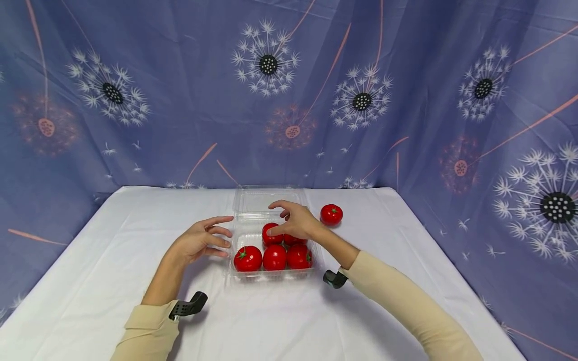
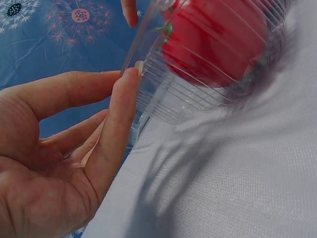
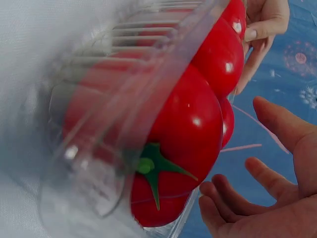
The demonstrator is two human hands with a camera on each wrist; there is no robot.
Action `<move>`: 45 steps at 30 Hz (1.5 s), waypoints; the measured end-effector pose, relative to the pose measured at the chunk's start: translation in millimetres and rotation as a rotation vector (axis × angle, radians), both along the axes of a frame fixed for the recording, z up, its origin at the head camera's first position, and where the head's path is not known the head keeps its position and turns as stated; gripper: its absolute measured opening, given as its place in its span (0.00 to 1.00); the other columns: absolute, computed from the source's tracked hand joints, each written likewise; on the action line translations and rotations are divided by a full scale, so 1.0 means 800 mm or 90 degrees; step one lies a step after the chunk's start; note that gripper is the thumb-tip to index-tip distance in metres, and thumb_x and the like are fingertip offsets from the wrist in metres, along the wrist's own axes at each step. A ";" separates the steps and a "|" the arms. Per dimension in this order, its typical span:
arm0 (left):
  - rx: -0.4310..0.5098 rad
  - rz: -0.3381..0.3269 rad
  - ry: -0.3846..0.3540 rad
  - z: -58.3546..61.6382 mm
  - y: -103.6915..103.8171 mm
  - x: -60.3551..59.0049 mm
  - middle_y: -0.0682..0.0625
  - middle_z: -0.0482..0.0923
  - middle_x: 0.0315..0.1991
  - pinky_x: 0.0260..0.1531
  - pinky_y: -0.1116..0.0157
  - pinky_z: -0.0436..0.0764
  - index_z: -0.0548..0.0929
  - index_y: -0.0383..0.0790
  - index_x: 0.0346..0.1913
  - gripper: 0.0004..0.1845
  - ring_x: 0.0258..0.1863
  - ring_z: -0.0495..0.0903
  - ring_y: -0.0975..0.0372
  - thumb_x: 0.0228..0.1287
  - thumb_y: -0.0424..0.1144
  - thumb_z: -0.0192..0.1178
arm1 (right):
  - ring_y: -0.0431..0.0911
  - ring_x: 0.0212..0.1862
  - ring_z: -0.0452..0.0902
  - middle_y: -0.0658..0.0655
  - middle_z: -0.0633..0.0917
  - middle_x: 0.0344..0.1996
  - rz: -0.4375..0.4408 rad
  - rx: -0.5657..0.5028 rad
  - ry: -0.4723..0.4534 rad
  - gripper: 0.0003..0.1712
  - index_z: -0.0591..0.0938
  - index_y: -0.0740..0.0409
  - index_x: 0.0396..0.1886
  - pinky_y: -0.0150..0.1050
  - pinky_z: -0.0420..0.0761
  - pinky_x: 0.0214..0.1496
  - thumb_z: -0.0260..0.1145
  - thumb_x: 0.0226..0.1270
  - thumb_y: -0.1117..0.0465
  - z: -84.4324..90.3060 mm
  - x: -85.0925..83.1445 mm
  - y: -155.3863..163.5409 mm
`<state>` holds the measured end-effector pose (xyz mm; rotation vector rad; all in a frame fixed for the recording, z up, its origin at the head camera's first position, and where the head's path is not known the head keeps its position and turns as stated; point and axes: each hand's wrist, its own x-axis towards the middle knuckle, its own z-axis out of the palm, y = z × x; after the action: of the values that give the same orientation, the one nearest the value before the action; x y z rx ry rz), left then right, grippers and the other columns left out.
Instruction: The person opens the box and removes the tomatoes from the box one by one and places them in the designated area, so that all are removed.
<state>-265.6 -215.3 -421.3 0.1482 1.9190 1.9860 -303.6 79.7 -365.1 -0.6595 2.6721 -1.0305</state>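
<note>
A clear plastic clamshell box (image 1: pixel 235 273) stands open on the white table, its lid (image 1: pixel 266 200) lying flat behind it. Several red tomatoes fill it, three in the front row (image 1: pixel 275 257). One more tomato (image 1: pixel 331 214) lies on the cloth to the right of the lid. My left hand (image 1: pixel 212 235) is at the box's left side with its fingers straight, and in the left wrist view a fingertip (image 2: pixel 131 79) touches the ribbed wall (image 2: pixel 198 94). My right hand (image 1: pixel 289 218) hovers over the back row with fingers spread and holds nothing. The right wrist view shows its relaxed fingers (image 3: pixel 277 163) beside a tomato (image 3: pixel 188 129).
A white cloth (image 1: pixel 113 250) covers the table. Blue fabric with a dandelion print (image 1: pixel 361 100) hangs behind it and along both sides. Black camera mounts sit at my left wrist (image 1: pixel 189 305) and my right wrist (image 1: pixel 335 278).
</note>
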 end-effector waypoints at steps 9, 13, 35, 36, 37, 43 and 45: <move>0.005 0.003 0.001 0.003 0.003 0.003 0.47 0.79 0.45 0.38 0.57 0.90 0.58 0.33 0.78 0.45 0.35 0.85 0.59 0.57 0.21 0.64 | 0.55 0.61 0.77 0.64 0.82 0.59 0.033 0.053 0.005 0.37 0.78 0.47 0.67 0.52 0.82 0.56 0.78 0.58 0.49 -0.005 0.006 -0.010; 0.006 0.000 0.004 0.004 0.004 0.005 0.46 0.78 0.45 0.38 0.57 0.90 0.58 0.32 0.78 0.46 0.35 0.85 0.59 0.57 0.20 0.64 | 0.55 0.62 0.77 0.62 0.82 0.59 0.037 0.057 0.017 0.37 0.78 0.47 0.67 0.53 0.81 0.57 0.78 0.57 0.49 -0.011 0.006 -0.012; 0.004 0.006 0.006 0.005 0.003 0.006 0.45 0.79 0.45 0.38 0.56 0.90 0.58 0.32 0.78 0.45 0.35 0.85 0.59 0.58 0.22 0.65 | 0.49 0.54 0.73 0.58 0.82 0.49 0.013 0.102 0.064 0.34 0.83 0.46 0.61 0.46 0.80 0.54 0.80 0.53 0.48 -0.033 0.009 -0.026; 0.005 0.005 0.006 0.005 0.003 0.006 0.45 0.79 0.45 0.38 0.56 0.90 0.58 0.32 0.78 0.45 0.35 0.85 0.59 0.58 0.22 0.65 | 0.49 0.54 0.73 0.58 0.82 0.49 0.011 0.099 0.064 0.34 0.83 0.46 0.61 0.46 0.80 0.54 0.80 0.53 0.47 -0.033 0.009 -0.026; 0.007 0.005 0.005 0.005 0.003 0.006 0.45 0.79 0.45 0.38 0.56 0.90 0.58 0.32 0.78 0.45 0.35 0.85 0.59 0.58 0.21 0.65 | 0.50 0.54 0.73 0.58 0.82 0.49 0.009 0.097 0.064 0.33 0.83 0.46 0.60 0.46 0.80 0.54 0.80 0.52 0.47 -0.034 0.009 -0.025; 0.011 0.001 0.006 0.003 0.003 0.005 0.46 0.79 0.45 0.38 0.56 0.90 0.58 0.32 0.78 0.45 0.35 0.85 0.59 0.58 0.22 0.65 | 0.50 0.53 0.72 0.59 0.81 0.49 0.006 0.090 0.063 0.33 0.84 0.46 0.59 0.47 0.78 0.54 0.81 0.51 0.48 -0.036 0.008 -0.025; 0.011 0.000 0.006 0.003 0.002 0.005 0.46 0.79 0.45 0.38 0.56 0.90 0.58 0.32 0.78 0.45 0.35 0.85 0.59 0.58 0.22 0.65 | 0.50 0.53 0.72 0.59 0.81 0.49 0.006 0.091 0.062 0.33 0.85 0.46 0.58 0.47 0.78 0.53 0.81 0.50 0.47 -0.036 0.008 -0.025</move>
<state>-261.3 -213.4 -419.0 0.1627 1.9080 2.0067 -297.6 60.0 -394.2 -0.7094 2.7904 -0.8149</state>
